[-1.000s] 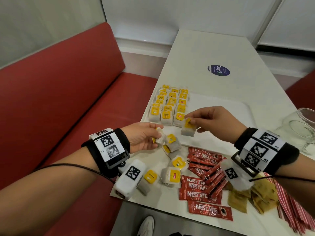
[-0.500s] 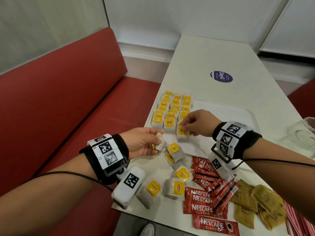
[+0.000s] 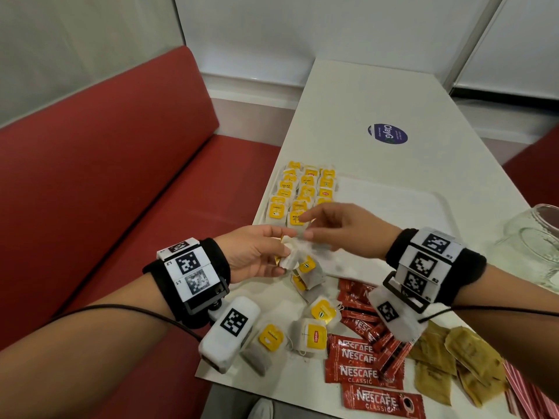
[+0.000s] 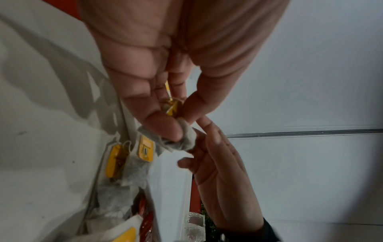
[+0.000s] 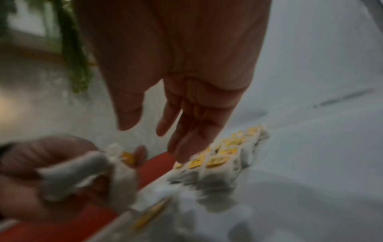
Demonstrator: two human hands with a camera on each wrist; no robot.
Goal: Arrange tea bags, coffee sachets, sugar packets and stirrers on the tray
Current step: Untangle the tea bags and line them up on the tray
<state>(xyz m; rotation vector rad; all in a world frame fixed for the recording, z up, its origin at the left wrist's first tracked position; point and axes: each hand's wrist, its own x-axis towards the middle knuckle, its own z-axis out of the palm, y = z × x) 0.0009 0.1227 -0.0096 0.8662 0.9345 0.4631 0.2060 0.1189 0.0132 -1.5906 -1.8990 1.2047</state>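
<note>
My left hand holds a small bunch of yellow-tagged tea bags just above the table's left edge; in the left wrist view thumb and fingers pinch the held tea bags. My right hand is empty and reaches toward that bunch with straight fingers, almost touching it. Rows of tea bags fill the left end of the white tray; the same rows lie beyond my right hand. Loose tea bags lie on the table near me.
Red Nescafe sachets, brown sugar packets and red-striped stirrers lie at the table's near right. A glass jar stands right of the tray. A red bench runs along the left.
My right hand laid its tea bag down at the near end of the tray's rows, let go, and came back left toward my left hand, which stayed put with its bunch.
</note>
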